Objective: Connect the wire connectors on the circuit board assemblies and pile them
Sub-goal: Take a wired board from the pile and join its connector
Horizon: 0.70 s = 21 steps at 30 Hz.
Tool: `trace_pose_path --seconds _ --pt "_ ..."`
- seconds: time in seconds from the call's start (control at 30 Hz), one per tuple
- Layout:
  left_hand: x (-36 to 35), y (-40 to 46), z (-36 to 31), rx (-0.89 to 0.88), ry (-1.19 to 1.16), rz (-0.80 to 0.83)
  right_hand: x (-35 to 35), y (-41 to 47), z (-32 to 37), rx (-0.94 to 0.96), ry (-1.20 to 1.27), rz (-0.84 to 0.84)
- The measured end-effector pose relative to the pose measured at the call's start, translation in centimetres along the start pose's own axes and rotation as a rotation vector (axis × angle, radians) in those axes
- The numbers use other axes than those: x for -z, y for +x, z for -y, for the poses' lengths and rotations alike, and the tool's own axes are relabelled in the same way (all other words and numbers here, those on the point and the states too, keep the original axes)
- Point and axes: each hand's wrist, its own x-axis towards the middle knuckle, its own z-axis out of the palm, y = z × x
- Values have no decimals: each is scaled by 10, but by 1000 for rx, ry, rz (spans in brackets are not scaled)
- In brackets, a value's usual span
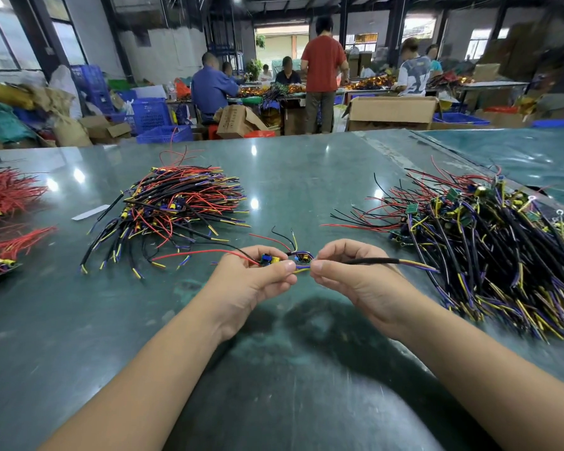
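My left hand (254, 281) pinches a small circuit board assembly (270, 258) with blue and yellow parts; its red wire (189, 253) trails off to the left. Close beside it, my right hand (345, 271) pinches a second small assembly (302, 258), whose black sleeved cable (372, 261) runs right and ends in yellow and purple leads. Between my thumbs, yellow and purple wires (302, 271) join the two assemblies. Both hands hover just above the green table (290, 369). Whether the connectors are mated is hidden by my fingers.
A pile of wired assemblies (176, 206) lies at the left centre, and a larger pile with green boards (489, 242) at the right. Red wire bundles (4, 193) sit at the far left edge. Workers, cardboard boxes and blue crates fill the background.
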Motion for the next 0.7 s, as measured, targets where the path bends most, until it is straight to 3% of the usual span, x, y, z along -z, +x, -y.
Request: trace_pose_path --seconds 0.17,0.37,0.43,0.53,0.7 --pt "7 3 -5 -9 -74 -113 3 7 4 73 259 -96" --pt "8 3 -9 -17 -180 -80 7 10 5 64 297 -129" --pt "11 3 -11 -5 -170 -67 8 10 3 103 171 -171" --pt "16 4 -15 7 -163 -73 17 9 -2 310 -298 -234" --pt "24 4 -20 -21 -162 -77 42 8 2 435 -796 -47"
